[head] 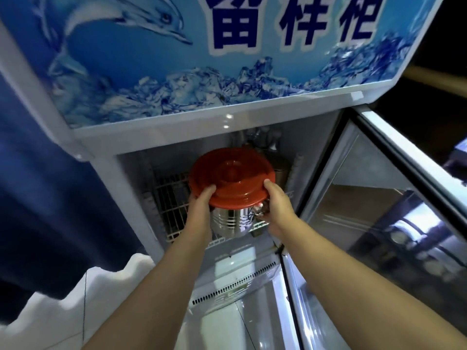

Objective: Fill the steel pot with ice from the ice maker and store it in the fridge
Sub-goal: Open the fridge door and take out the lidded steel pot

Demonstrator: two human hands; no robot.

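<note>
A shiny steel pot (228, 221) with a red lid (231, 176) is at the front of the white wire shelf (171, 195) inside the open fridge (161, 132). My left hand (201, 200) grips the pot's left side under the lid's rim. On the right side my right hand (276, 200) grips the pot by its handle, thumb on the lid's edge. The pot's contents are hidden by the lid.
The fridge's glass door (379, 203) stands open to the right. A blue panel with a dolphin and large characters (227, 46) tops the fridge. Dim bottles or containers (278, 168) stand behind the pot. A dark blue curtain (38, 185) hangs at the left.
</note>
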